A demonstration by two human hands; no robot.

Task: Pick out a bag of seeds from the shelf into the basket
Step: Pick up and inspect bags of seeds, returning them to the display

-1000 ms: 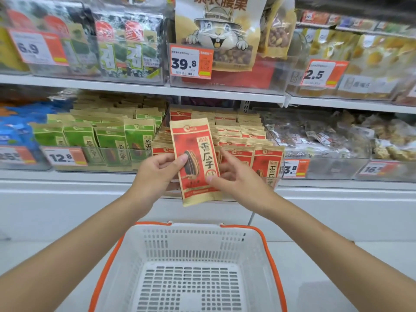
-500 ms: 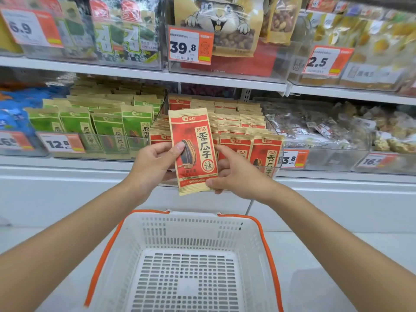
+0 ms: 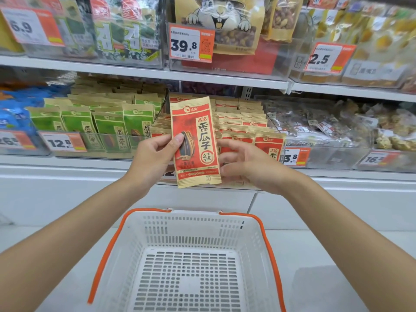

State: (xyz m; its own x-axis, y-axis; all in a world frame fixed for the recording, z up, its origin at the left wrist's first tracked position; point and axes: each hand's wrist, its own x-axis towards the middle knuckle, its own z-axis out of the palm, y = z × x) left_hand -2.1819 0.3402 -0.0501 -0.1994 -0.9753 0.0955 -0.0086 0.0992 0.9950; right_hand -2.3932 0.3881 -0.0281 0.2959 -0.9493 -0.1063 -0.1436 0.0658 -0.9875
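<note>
While left hand [image 3: 155, 158] pinches upright red-and-tan seed bag [image 3: 194, 140] | right hand [image 3: 245, 167] spread beside

One left hand [image 3: 153, 158], one right hand [image 3: 249, 167]; one seed bag [image 3: 194, 140] between their fingers; one basket [image 3: 193, 224] below them; seven price tags [image 3: 191, 42] around.

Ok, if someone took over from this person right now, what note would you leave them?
Left grip: thumb on the front, pinching the red seed bag at its left edge; bag upright, in front of the shelf.
Right grip: fingers loosely straight beside the bag's right edge; contact can't be told.
Basket: below both hands, nothing in it.
Done: bag is off the shelf.
Left: lower it into the basket and let go.
</note>
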